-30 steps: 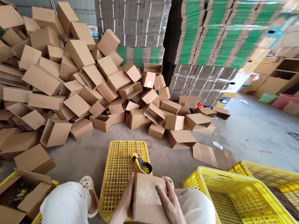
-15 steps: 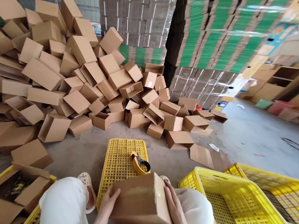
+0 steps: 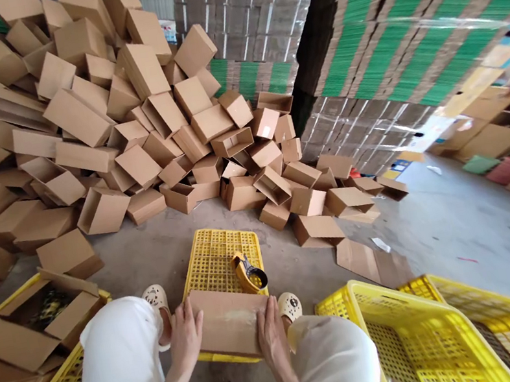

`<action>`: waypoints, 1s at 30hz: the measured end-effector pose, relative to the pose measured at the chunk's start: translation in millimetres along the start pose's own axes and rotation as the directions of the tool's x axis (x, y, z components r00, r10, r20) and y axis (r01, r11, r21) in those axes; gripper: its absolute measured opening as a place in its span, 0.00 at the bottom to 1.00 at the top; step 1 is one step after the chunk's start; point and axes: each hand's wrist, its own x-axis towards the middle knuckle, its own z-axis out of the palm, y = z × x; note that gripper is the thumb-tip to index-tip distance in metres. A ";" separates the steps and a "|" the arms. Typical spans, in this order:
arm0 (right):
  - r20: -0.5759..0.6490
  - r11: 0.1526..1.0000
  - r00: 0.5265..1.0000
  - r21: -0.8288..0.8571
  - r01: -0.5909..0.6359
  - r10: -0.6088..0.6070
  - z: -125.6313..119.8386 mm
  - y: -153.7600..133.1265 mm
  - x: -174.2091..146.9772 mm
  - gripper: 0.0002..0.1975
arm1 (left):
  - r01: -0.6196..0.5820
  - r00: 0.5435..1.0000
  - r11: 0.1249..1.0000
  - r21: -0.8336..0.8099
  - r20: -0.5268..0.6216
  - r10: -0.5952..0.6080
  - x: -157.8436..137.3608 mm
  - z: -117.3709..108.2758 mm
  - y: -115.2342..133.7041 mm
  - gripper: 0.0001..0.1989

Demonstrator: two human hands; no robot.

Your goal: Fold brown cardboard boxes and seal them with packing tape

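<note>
Both hands clamped on a flat cardboard box (image 3: 229, 322) lying on the near edge of an upturned yellow crate (image 3: 220, 259), left hand (image 3: 185, 338) gripping its left end, right hand (image 3: 270, 334) pressed on its right end. Just beyond the box on the crate, a yellow tape dispenser (image 3: 249, 272); farther back on the floor, a heap of folded boxes (image 3: 125, 128)

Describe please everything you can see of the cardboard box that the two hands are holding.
The cardboard box is plain brown, closed, lying flat on the near edge of an upturned yellow crate. A pale strip like clear tape runs along its top. The left hand presses its left end, the right hand its right end. A yellow tape dispenser sits just behind it.
</note>
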 end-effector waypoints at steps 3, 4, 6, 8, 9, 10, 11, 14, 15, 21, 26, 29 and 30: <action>0.003 0.978 0.993 -0.175 0.114 -0.115 5.8 -17.9 -17.5 0.38 | -0.159 0.980 0.975 0.157 -0.094 0.175 -16.6 4.2 22.4 0.34; 0.013 0.955 0.983 -0.235 0.179 -0.181 8.9 -26.4 -23.9 0.36 | -0.215 0.967 0.959 0.186 -0.095 0.235 -21.9 5.8 30.2 0.36; 0.038 0.910 0.952 -0.285 0.302 -0.304 17.2 -44.1 -34.9 0.32 | -0.318 0.938 0.925 0.207 -0.071 0.338 -30.1 9.1 44.1 0.38; 0.059 0.889 0.933 -0.289 0.356 -0.354 25.8 -58.2 -41.7 0.29 | -0.384 0.916 0.900 0.206 -0.039 0.400 -34.2 11.6 53.3 0.38; 0.070 0.886 0.931 -0.288 0.364 -0.359 28.8 -62.7 -43.2 0.29 | -0.404 0.909 0.892 0.204 -0.025 0.417 -34.6 11.9 55.3 0.38; 0.082 0.884 0.929 -0.288 0.368 -0.360 30.2 -65.1 -43.7 0.29 | -0.420 0.903 0.885 0.201 -0.010 0.430 -34.0 11.4 55.4 0.38; 0.097 0.882 0.927 -0.286 0.374 -0.362 29.8 -65.8 -43.3 0.29 | -0.438 0.896 0.877 0.197 0.008 0.445 -32.4 10.2 53.7 0.37; 0.134 0.871 0.918 -0.288 0.397 -0.374 19.2 -60.1 -37.9 0.29 | -0.474 0.880 0.863 0.175 0.056 0.472 -22.4 3.8 40.9 0.34; 0.137 0.871 0.921 -0.299 0.390 -0.366 13.9 -57.6 -34.5 0.31 | -0.461 0.887 0.870 0.174 0.057 0.458 -17.4 1.7 35.8 0.34; 0.106 0.895 0.976 -0.391 0.216 -0.189 -3.5 -67.3 -3.2 0.38 | -0.264 0.964 0.935 0.236 0.045 0.261 14.1 4.9 33.4 0.34; 0.197 0.905 0.964 -0.350 0.241 -0.180 5.5 -84.4 2.7 0.30 | -0.359 0.933 0.907 0.220 0.068 0.353 4.1 18.2 61.8 0.30; 0.222 0.900 0.939 -0.295 0.322 -0.263 4.6 -77.5 -5.9 0.29 | -0.422 0.906 0.885 0.195 0.050 0.421 -7.7 14.9 63.7 0.32; 0.219 0.893 0.931 -0.285 0.348 -0.292 2.7 -73.3 -9.1 0.29 | -0.437 0.899 0.880 0.187 0.049 0.436 -9.6 11.5 61.1 0.32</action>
